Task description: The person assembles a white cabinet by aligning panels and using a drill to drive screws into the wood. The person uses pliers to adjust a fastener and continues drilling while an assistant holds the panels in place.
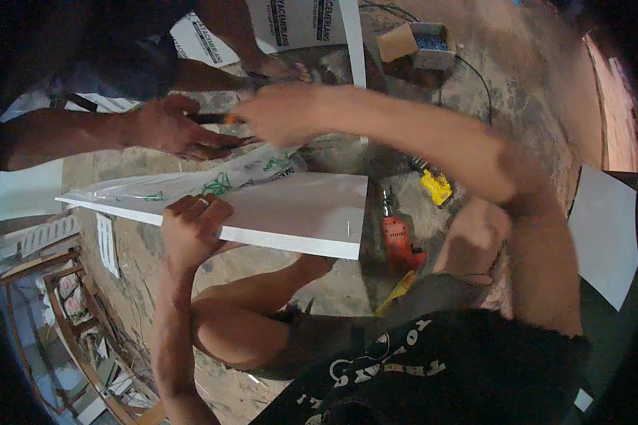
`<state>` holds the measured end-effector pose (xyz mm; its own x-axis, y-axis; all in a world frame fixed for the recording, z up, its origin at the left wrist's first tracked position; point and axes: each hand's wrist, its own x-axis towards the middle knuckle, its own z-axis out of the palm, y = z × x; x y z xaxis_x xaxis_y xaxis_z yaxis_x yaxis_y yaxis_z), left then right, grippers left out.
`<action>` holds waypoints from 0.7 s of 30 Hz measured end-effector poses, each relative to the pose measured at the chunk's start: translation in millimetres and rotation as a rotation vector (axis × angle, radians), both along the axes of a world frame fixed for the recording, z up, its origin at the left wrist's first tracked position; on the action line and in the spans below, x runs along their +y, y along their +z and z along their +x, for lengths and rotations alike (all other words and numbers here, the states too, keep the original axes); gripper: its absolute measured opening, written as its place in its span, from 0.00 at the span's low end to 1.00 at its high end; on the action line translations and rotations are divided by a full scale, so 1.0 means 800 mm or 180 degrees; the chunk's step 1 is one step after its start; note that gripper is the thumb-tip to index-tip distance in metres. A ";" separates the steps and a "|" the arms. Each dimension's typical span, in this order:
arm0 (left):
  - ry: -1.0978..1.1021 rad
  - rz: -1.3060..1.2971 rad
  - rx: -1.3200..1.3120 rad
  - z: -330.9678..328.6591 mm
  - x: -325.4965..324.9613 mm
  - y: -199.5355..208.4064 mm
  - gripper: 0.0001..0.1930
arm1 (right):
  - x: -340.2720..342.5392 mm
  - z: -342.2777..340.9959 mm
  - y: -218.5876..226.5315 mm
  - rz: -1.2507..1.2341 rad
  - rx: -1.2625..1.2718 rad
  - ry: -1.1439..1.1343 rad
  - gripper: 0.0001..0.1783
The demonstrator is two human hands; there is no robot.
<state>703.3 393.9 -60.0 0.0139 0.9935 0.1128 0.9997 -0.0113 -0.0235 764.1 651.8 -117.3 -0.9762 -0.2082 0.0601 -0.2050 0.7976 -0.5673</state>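
While L hand (191,227) clamps near edge of white panel (290,212), R hand (280,113), closed, contents unclear, meets co-worker's hand (174,127) beyond panel; plastic wrap (213,180) partly peeled, rest left.

You're over a dusty concrete floor (524,78). On it: orange drill (397,237), yellow tool (436,186), open cardboard box (422,39) of blue bits, black cable (483,88), white printed panels (301,21).

Drill (398,239) on floor just right of board (290,212); box (424,41) behind.
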 end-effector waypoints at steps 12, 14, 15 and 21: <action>0.0164 -0.0192 -0.0048 0.009 -0.007 0.006 0.25 | 0.181 0.332 -0.142 -0.1070 -0.1857 -0.0425 0.33; 0.0168 -0.0122 -0.0189 0.007 0.000 0.004 0.25 | 0.187 0.348 -0.177 -0.1120 -0.1990 -0.0583 0.33; 0.0187 -0.0152 -0.0175 0.008 0.002 0.004 0.25 | 0.182 0.343 -0.182 -0.1144 -0.1983 -0.0554 0.33; 0.0140 -0.0029 -0.0227 0.012 0.005 0.004 0.21 | 0.162 0.330 -0.233 -0.3112 -0.3014 -0.0847 0.21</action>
<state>713.2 398.1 -56.8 -0.0376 0.9940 0.1028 0.9983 0.0328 0.0476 1028.0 781.5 -303.4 -0.7298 -0.2690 -0.6285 0.6615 -0.0460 -0.7485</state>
